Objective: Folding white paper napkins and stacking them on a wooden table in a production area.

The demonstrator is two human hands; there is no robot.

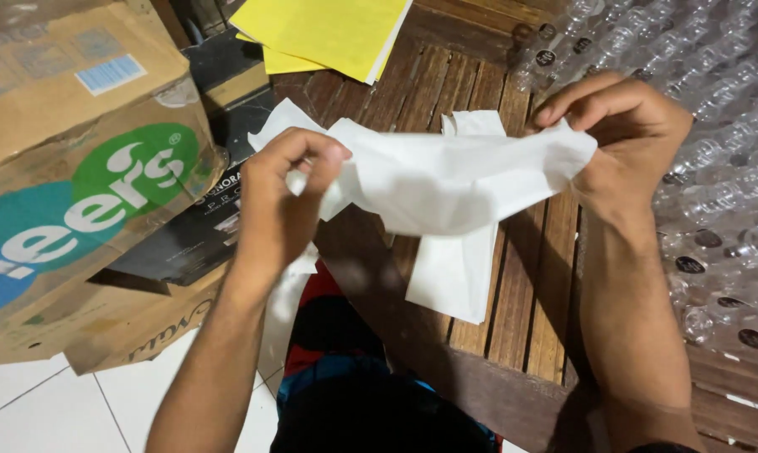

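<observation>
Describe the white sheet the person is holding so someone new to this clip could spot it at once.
Start at the slatted wooden table. Above it, the left hand and right hand pinch the ends of a crumpled white sheet. Unlike the flat white sheets lying below and the yellow paper behind, it is raised and creased.

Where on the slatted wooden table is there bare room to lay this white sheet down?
Bare slats show between the yellow paper stack and the held white sheet, and along the wooden table near edge, right of the flat white paper. Clear plastic bottles crowd the right; cardboard boxes block the left.
</observation>
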